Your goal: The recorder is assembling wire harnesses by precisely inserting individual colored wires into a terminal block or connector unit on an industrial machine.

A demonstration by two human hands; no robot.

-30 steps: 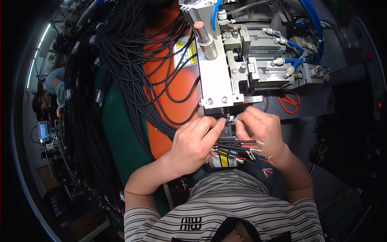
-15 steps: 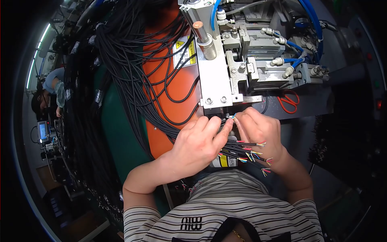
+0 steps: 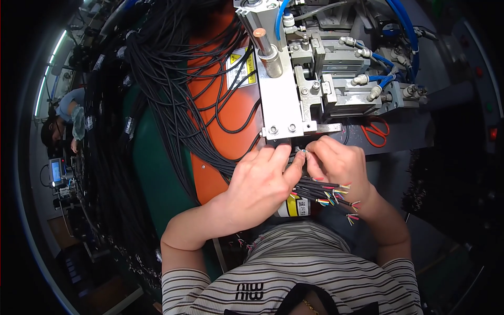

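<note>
My left hand (image 3: 261,179) is closed around a bundle of black cables (image 3: 317,190), just in front of the machine's metal block. Below its fingers the bundle fans out to the right, with thin red, yellow, white and blue wires bared at the ends. My right hand (image 3: 340,165) meets the left thumb beneath the block, its thumb and forefinger pinched at the small pale wire end (image 3: 303,151) of one cable. That cable's tip is mostly hidden by the fingertips.
The machine's metal block (image 3: 281,100) stands right ahead, with pneumatic cylinders (image 3: 344,65) and blue air hoses (image 3: 415,39) to its right. Red-handled scissors (image 3: 376,131) lie beside it. Many long black cables (image 3: 163,79) cover the orange surface (image 3: 210,181). Another person (image 3: 65,118) is at far left.
My left fingers have reached a little further forward, toward the underside of the metal block. The loose cable ends have shifted slightly to the right. The right hand stays nearly in place.
</note>
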